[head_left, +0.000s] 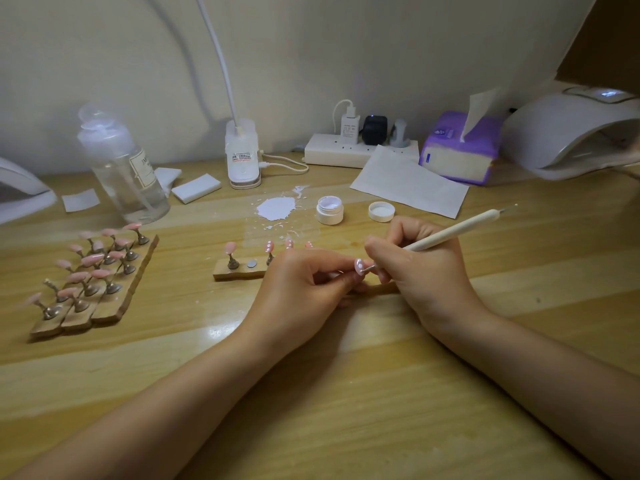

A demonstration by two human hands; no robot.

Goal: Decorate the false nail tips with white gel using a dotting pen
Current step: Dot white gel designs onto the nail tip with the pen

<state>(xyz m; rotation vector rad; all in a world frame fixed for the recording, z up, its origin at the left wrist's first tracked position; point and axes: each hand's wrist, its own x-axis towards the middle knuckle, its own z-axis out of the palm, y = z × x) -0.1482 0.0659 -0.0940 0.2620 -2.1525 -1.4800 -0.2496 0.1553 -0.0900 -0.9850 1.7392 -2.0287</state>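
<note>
From the head camera, the left hand (304,282) pinches a pink nail tip (359,266) between curled fingertips, holding it up just above the wooden table (346,393). White dots already show on that tip. The right hand (420,268) sits right beside it, fingers wrapped around the dotting pen (453,234), whose lower metal end touches the tip's right edge while the upper end angles up and away to the right. Behind the left hand, a wooden holder strip (239,271) carries more pink tips, some dotted. Farther back sit the open gel jar (330,211), its lid (381,211) and a white gel smear (276,208). At far left, a rack of plain pink tips (91,278) stands well apart.
</note>
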